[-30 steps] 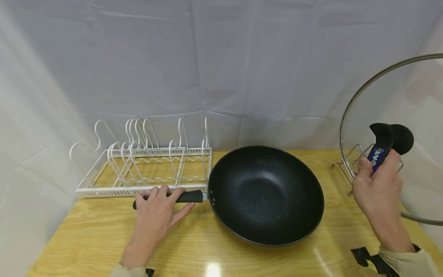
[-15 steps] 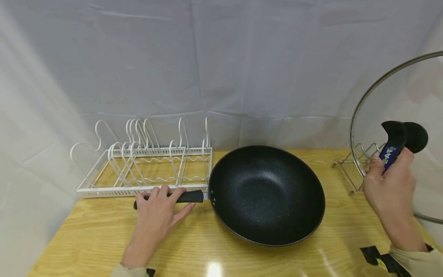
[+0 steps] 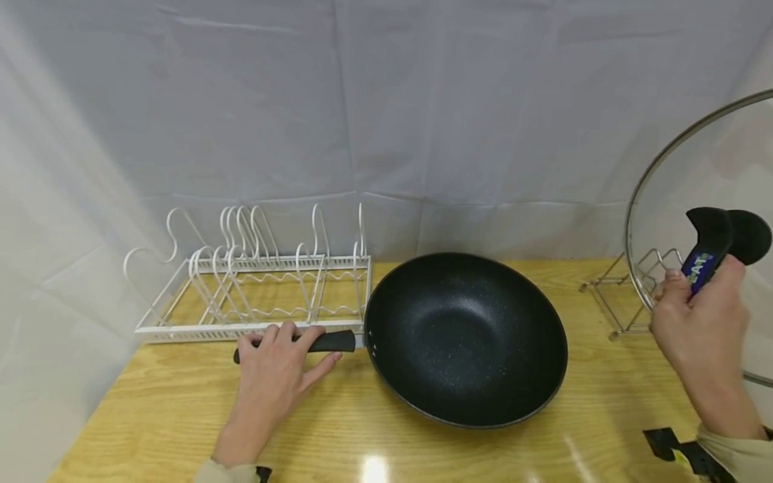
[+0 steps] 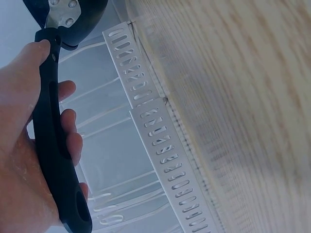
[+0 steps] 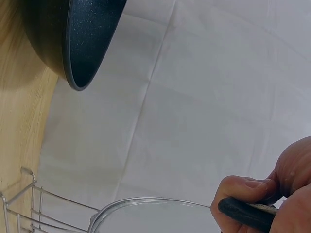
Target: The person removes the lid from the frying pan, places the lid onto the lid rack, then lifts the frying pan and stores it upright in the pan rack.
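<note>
A black wok (image 3: 465,342) stands on the wooden table, its handle (image 3: 332,341) pointing left. My left hand (image 3: 272,376) holds that handle, fingers over the far side; in the left wrist view the fingers curl round the handle (image 4: 48,121). At the right my right hand (image 3: 700,329) grips the black knob (image 3: 703,261) of a large glass lid (image 3: 664,201) with a metal rim. The lid is held up on edge, partly outside the head view. In the right wrist view its rim (image 5: 146,199) overlaps the small wire rack (image 5: 34,208).
A white dish rack (image 3: 253,329) with curved wire dividers stands left of the wok, behind my left hand. The small metal wire rack (image 3: 616,295) sits at the right end of the table (image 3: 181,416). Grey sheeting (image 3: 423,121) hangs behind.
My right hand has moved right with the lid, uncovering more of the small wire rack. The left hand and the wok have stayed in place.
</note>
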`<state>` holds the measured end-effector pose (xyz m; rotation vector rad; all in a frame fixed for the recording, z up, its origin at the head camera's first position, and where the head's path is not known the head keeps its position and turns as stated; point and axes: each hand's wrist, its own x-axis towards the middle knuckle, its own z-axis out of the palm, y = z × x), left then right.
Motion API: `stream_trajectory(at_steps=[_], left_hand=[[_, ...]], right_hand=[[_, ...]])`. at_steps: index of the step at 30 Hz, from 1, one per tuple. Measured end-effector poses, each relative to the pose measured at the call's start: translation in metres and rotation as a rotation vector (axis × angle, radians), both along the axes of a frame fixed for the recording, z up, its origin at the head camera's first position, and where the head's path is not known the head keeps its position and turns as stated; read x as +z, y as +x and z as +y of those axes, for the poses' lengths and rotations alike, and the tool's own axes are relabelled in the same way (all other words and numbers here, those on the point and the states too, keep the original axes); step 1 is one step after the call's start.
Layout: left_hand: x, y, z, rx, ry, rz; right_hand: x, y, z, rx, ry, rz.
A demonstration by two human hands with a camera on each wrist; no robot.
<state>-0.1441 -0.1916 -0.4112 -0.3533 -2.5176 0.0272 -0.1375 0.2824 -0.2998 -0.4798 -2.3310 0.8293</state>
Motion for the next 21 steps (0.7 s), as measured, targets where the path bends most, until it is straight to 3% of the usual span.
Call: stream_trajectory(at_steps=[4,13,21], left_hand=[[0.0,0.0,0.0,0.002,0.001,-0.007],[0.0,-0.001,0.0,-0.019,-0.005,0.046],[-0.001,0.0,0.0,-0.016,-0.003,0.039]], right_hand=[[0.001,0.001,0.005,-0.008,-0.001,-0.001],[0.001,0.003,0.01,-0.015,-0.021,-0.021],[0.001,0.001,0.015,-0.016,-0.037,-0.035]])
